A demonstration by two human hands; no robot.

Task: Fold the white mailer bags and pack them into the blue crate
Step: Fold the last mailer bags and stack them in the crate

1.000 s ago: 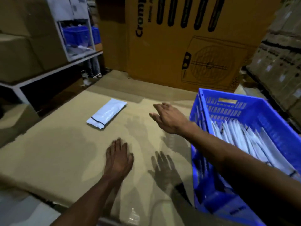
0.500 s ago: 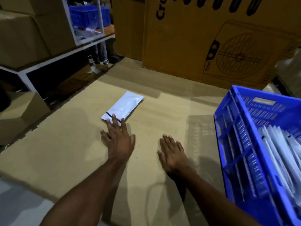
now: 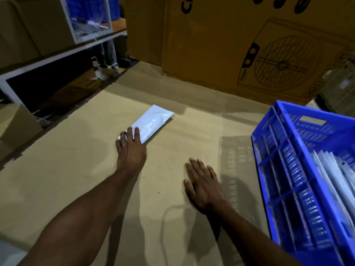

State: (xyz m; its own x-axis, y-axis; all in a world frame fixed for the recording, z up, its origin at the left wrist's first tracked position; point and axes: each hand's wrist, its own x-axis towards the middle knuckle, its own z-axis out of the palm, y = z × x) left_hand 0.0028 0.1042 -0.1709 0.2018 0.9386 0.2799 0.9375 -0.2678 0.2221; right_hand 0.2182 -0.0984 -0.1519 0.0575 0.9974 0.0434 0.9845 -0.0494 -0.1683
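Observation:
A folded white mailer bag [image 3: 152,122] lies on the brown cardboard surface [image 3: 67,169], slanting away to the right. My left hand [image 3: 130,148] lies flat with its fingertips resting on the bag's near end; the fingers are spread and not curled around it. My right hand [image 3: 203,184] presses palm-down on the cardboard, empty, between the bag and the crate. The blue crate [image 3: 284,169] stands at the right edge and holds several folded white mailer bags [image 3: 334,175] standing on edge.
A large brown carton with a fan drawing [image 3: 240,45] stands upright behind the work surface. A white shelf frame [image 3: 57,54] with boxes and a blue bin [image 3: 90,6] is at the upper left. A low cardboard box [image 3: 17,123] sits at the left.
My left hand slid forward until its fingers came onto the near end of the bag. My right hand came down from the air onto the cardboard. The view shifted left.

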